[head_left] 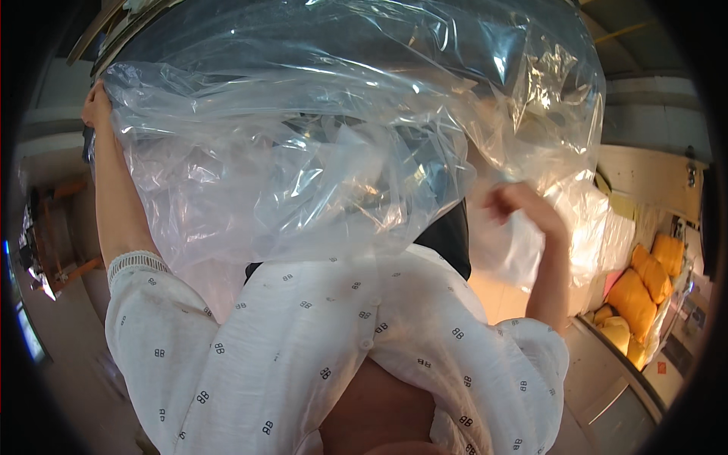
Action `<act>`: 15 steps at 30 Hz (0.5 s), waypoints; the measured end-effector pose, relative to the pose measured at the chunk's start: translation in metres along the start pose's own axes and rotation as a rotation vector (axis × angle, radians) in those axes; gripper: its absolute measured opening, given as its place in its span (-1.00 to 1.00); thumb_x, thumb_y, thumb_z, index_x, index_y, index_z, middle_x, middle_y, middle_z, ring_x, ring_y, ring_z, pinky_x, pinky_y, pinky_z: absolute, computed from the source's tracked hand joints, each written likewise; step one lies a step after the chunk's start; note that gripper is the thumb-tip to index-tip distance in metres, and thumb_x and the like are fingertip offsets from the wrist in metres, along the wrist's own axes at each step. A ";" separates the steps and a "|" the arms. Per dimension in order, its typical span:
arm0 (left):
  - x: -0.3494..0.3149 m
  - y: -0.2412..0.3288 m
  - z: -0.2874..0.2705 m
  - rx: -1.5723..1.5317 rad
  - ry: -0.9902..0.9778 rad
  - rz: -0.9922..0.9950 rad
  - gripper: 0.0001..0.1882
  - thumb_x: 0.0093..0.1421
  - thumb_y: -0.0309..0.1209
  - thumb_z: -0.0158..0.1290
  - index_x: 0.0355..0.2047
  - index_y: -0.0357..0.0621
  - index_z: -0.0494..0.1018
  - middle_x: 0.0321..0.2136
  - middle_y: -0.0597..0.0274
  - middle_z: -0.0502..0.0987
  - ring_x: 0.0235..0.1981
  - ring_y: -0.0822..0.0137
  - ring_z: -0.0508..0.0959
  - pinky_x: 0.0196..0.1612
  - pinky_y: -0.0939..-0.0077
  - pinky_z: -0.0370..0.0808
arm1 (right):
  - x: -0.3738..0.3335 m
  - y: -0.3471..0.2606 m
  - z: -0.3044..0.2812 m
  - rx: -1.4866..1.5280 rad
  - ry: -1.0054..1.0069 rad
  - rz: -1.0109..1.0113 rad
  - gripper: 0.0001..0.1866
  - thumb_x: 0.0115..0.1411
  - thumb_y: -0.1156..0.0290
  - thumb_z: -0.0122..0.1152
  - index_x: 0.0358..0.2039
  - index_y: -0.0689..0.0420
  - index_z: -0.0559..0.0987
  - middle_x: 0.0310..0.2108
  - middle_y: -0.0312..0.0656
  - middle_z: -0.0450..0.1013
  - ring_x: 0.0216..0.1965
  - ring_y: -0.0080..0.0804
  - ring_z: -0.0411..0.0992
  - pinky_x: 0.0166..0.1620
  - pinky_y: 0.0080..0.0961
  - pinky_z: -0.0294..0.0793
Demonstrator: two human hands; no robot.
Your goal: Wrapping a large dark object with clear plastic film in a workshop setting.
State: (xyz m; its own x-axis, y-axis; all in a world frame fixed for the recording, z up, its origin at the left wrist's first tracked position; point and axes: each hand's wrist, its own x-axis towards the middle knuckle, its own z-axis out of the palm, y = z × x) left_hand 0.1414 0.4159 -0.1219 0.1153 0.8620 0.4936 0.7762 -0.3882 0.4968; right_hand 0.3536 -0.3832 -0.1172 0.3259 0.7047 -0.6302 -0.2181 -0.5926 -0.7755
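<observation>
A large sheet of clear, crinkled plastic (227, 163) spreads across the view in front of me, hanging in folds down to my waist. At the far left, my left hand (97, 106) is closed on the edge of the plastic sheet, arm stretched out. My right hand (519, 203) is raised in front of the sheet's right part, with the fingers curled and smeared by motion. Whether it holds any of the plastic, I cannot tell. Dark fabric (447, 239) shows below the sheet at my waist.
Several orange-yellow bundles (641, 292) lie piled at the right. An orange-brown frame (64, 227) with dark parts stands at the left. Long bars (125, 38) reach in at the upper left, next to the sheet. A pale floor (506, 299) shows under the plastic.
</observation>
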 end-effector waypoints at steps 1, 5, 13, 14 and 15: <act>0.002 0.002 0.001 0.022 0.005 0.034 -0.54 -0.08 0.11 0.00 -0.36 0.07 0.57 -0.32 0.16 0.55 -0.22 0.16 0.50 -0.09 0.48 0.33 | 0.005 0.006 0.032 0.103 -0.106 -0.004 -0.48 0.20 0.03 -0.16 -0.18 0.28 0.46 -0.43 -0.19 0.45 -0.40 -0.51 0.40 -0.31 -0.58 0.40; 0.004 -0.002 0.003 0.046 0.020 0.073 -0.55 -0.06 0.12 -0.02 -0.36 0.11 0.57 -0.34 0.14 0.55 -0.24 0.12 0.50 -0.14 0.43 0.37 | 0.047 -0.002 0.116 0.736 0.018 -0.380 -0.54 0.21 0.13 -0.12 -0.07 0.27 0.35 -0.13 -0.05 0.37 -0.20 -0.39 0.37 -0.13 -0.46 0.38; -0.054 0.027 -0.022 -0.176 -0.106 0.189 -0.59 0.01 -0.02 0.04 -0.35 -0.10 0.55 -0.42 0.18 0.56 -0.36 0.27 0.53 -0.25 0.48 0.39 | -0.057 -0.114 0.002 0.567 1.070 -0.769 -0.71 0.10 0.41 0.00 -0.14 0.11 0.45 -0.29 -0.23 0.43 -0.33 -0.44 0.41 -0.34 -0.62 0.44; -0.059 0.031 -0.027 -0.191 -0.101 0.182 -0.59 0.01 -0.02 0.04 -0.35 -0.10 0.55 -0.42 0.18 0.56 -0.36 0.27 0.53 -0.25 0.48 0.39 | -0.097 -0.124 -0.024 0.444 1.158 -0.951 -0.61 0.16 0.33 -0.11 0.00 0.16 0.34 -0.07 -0.04 0.31 -0.22 -0.31 0.39 -0.24 -0.45 0.45; -0.065 0.049 -0.014 -0.293 -0.167 0.210 -0.61 0.02 -0.05 0.05 -0.35 -0.11 0.55 -0.44 0.20 0.56 -0.38 0.33 0.51 -0.27 0.52 0.39 | -0.156 -0.103 -0.045 0.207 0.684 -1.476 -0.57 0.18 0.33 -0.18 0.06 0.18 0.27 -0.02 0.02 0.28 -0.10 -0.22 0.36 -0.12 -0.38 0.44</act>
State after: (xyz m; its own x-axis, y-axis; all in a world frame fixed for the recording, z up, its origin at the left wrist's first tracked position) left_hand 0.1631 0.3365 -0.1192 0.3704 0.7858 0.4953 0.5178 -0.6174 0.5923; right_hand 0.3663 -0.4500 0.0626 0.6611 0.2527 0.7065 0.5386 0.4957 -0.6813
